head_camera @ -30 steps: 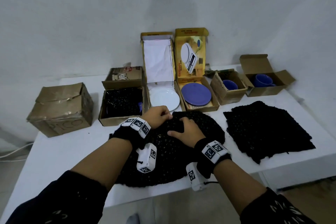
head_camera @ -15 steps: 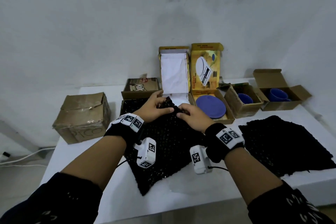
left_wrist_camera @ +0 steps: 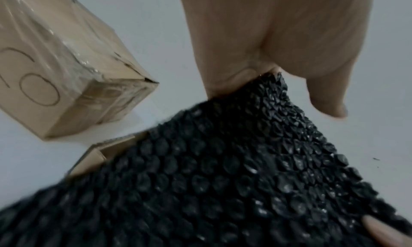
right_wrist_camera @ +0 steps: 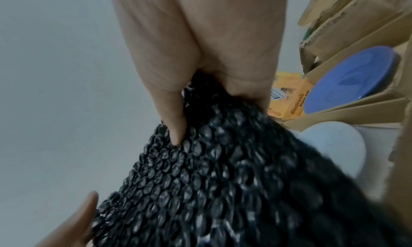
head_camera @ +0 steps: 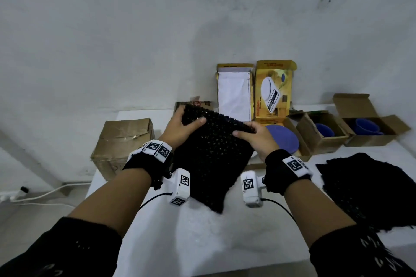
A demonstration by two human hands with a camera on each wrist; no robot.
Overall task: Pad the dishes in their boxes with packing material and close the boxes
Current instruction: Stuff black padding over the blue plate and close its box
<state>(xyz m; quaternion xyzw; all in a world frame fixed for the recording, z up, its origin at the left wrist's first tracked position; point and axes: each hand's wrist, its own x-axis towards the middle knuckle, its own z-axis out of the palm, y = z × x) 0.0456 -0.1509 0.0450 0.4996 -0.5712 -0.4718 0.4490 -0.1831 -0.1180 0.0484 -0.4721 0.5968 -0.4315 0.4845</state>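
A black bubble-wrap sheet (head_camera: pixel 211 155) hangs lifted off the white table. My left hand (head_camera: pixel 182 127) pinches its top left corner and my right hand (head_camera: pixel 254 139) pinches the top right corner. In the left wrist view the thumb and fingers (left_wrist_camera: pixel 225 71) clamp the sheet (left_wrist_camera: pixel 223 180); the right wrist view shows the same grip on the sheet (right_wrist_camera: pixel 211 171). Behind it stand open boxes: one holds a white plate (right_wrist_camera: pixel 334 145), mostly hidden, and a yellow box (head_camera: pixel 273 90) holds a blue plate (head_camera: pixel 286 139).
A closed taped carton (head_camera: pixel 122 141) sits at the left. Two small open cartons with blue cups (head_camera: pixel 324 129) (head_camera: pixel 367 125) stand at the right back. Another black bubble-wrap sheet (head_camera: pixel 369 191) lies on the table's right side. White cables (head_camera: pixel 40 195) run along the floor at left.
Both hands have gripped the bubble-wrap sheet's far edge and raised it from flat on the table to hanging in front of the boxes. The head view has tilted up.
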